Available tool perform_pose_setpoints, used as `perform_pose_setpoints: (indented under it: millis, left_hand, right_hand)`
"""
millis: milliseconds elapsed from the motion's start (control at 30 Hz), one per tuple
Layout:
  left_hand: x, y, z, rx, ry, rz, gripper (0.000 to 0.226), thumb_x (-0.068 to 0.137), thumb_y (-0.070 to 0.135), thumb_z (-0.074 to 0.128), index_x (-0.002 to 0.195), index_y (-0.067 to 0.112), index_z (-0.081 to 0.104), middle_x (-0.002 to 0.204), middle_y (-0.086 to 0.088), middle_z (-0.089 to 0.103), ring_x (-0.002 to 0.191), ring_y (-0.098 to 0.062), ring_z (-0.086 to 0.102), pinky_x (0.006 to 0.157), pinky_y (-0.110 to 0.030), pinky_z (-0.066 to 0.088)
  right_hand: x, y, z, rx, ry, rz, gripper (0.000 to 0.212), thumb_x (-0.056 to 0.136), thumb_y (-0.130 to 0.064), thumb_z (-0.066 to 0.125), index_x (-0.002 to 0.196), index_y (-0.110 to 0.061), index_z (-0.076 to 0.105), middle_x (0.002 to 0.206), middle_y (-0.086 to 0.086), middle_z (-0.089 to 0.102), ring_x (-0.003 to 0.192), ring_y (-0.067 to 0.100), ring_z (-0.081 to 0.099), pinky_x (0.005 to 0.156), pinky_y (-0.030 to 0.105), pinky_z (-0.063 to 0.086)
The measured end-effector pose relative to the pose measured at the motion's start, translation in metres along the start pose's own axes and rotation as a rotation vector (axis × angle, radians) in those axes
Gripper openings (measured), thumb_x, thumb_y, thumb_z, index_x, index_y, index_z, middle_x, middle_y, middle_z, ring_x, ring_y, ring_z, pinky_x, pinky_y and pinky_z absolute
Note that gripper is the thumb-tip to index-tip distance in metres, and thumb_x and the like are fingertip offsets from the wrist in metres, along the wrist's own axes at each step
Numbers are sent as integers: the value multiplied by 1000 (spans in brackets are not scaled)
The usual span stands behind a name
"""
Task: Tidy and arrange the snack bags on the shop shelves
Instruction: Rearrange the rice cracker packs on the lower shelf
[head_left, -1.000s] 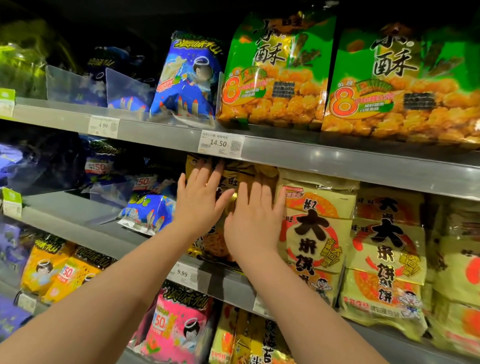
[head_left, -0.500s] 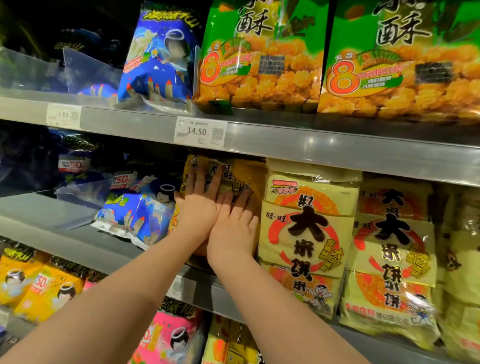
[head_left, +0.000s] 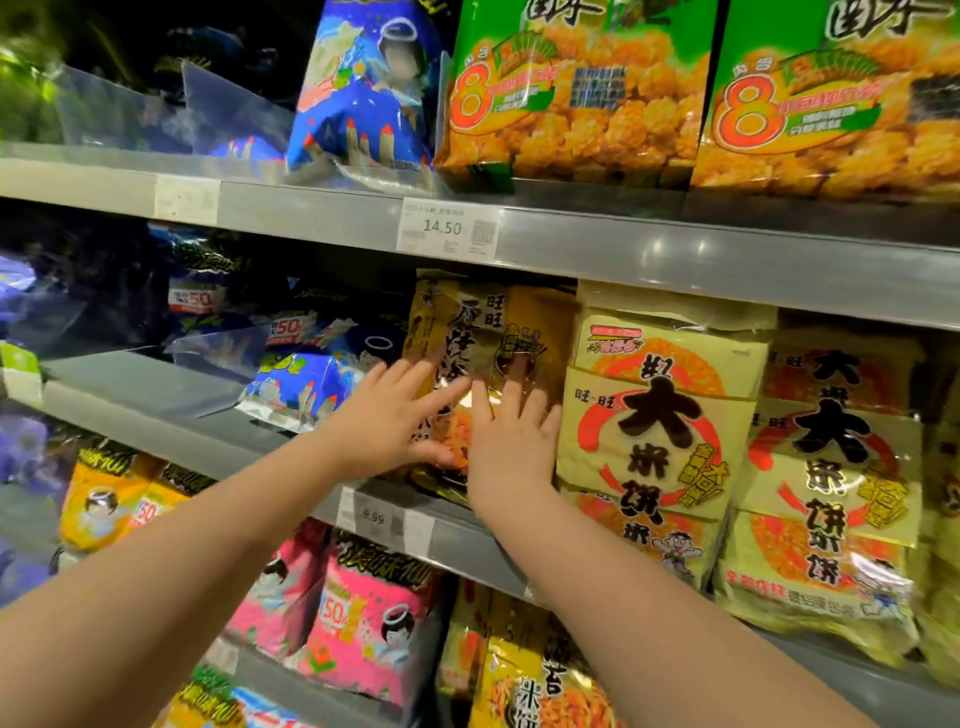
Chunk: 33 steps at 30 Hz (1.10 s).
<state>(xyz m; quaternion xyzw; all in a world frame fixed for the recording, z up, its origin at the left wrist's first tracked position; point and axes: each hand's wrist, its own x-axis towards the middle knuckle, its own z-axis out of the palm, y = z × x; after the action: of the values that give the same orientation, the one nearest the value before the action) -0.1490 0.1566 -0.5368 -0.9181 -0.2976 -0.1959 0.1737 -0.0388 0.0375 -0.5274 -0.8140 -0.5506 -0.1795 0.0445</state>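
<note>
Gold bag: stands upright on the middle shelf, between a blue bag and a pale bag.
Left hand: flat on the gold bag's front, fingers straight and spread.
Right hand: flat on the same bag, just beside the left hand, fingers straight and slightly apart.
Upper shelf: holds green bags; a price tag on its edge reads 14.50.

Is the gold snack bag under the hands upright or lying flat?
Upright: the gold foil snack bag stands on its bottom edge, top seam uppermost.
</note>
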Motion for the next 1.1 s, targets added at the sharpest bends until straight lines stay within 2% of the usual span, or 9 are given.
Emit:
perform_pose_setpoints:
  millis: [133, 267, 333, 533, 633, 733, 933, 1000, 1100]
  left_hand:
    - [-7, 4, 1, 157, -136, 23, 105, 73, 68, 55, 146, 35, -13, 155, -15, 6, 142, -35, 6, 116, -49, 7]
    - [-1, 9, 11, 104, -4, 22, 107, 69, 55, 69, 149, 30, 3, 148, -17, 22, 137, -37, 19, 113, -48, 21]
    - [4, 9, 16, 72, 18, 4, 105, 68, 49, 73, 149, 29, 9, 152, -18, 16, 140, -39, 13, 113, -50, 22]
    - [15, 12, 25, 2, 45, -37, 107, 67, 41, 77, 149, 31, 9, 157, -13, -7, 143, -37, -7, 113, -52, 21]
    - [12, 14, 20, 38, 20, -41, 107, 68, 44, 76, 149, 31, 6, 157, -13, -5, 143, -36, -4, 113, -51, 20]
    - [3, 19, 11, 69, 5, -55, 105, 69, 46, 74, 149, 29, 9, 156, -14, 5, 143, -32, 7, 113, -53, 19]
    - [-28, 59, -22, -70, -18, -114, 78, 88, 36, 54, 149, 25, 6, 158, -3, 3, 145, -20, 6, 115, -47, 11]
    - [-42, 69, -34, -103, 28, -145, 70, 89, 30, 51, 149, 23, 15, 157, -4, 11, 142, -22, 19, 111, -47, 22]
    - [-73, 88, -52, -205, 107, -280, 57, 92, 28, 48, 145, 22, 29, 152, -7, 29, 132, -28, 39, 100, -44, 37]
  right_hand:
    - [-4, -1, 4, -3, -22, -12, 100, 88, -33, 60, 147, -18, -18, 155, 17, -8, 141, 43, 0, 114, 50, 9]
    - [1, -4, 11, 16, 3, 6, 93, 91, -30, 56, 147, -18, -17, 155, 17, -9, 140, 42, 5, 114, 49, 13]
    - [7, -3, 12, 13, 35, 16, 92, 91, -30, 56, 148, -18, -16, 155, 19, -15, 138, 41, 11, 112, 46, 18]
    - [19, -3, 14, -22, -11, 47, 99, 89, -41, 54, 145, -16, -24, 149, 22, -30, 139, 46, -15, 115, 53, 8]
    - [15, -3, 13, -27, 11, 47, 98, 89, -39, 56, 147, -15, -19, 152, 22, -22, 140, 44, 1, 114, 49, 12]
    - [5, -3, 10, -21, 65, 16, 82, 93, -34, 51, 148, -13, -6, 154, 19, 3, 136, 41, 16, 113, 46, 14]
    - [-23, -1, -1, 81, 118, -76, 68, 97, -16, 40, 148, -2, -2, 157, 18, -2, 145, 31, -1, 117, 40, 5]
    - [-38, -1, -12, 144, 84, -138, 64, 96, -11, 41, 148, -1, 5, 156, 20, 9, 145, 30, 7, 116, 38, 14]
    - [-70, 5, -31, 374, 52, -206, 50, 97, -11, 38, 145, -9, 26, 141, 13, 43, 128, 30, 42, 98, 38, 40]
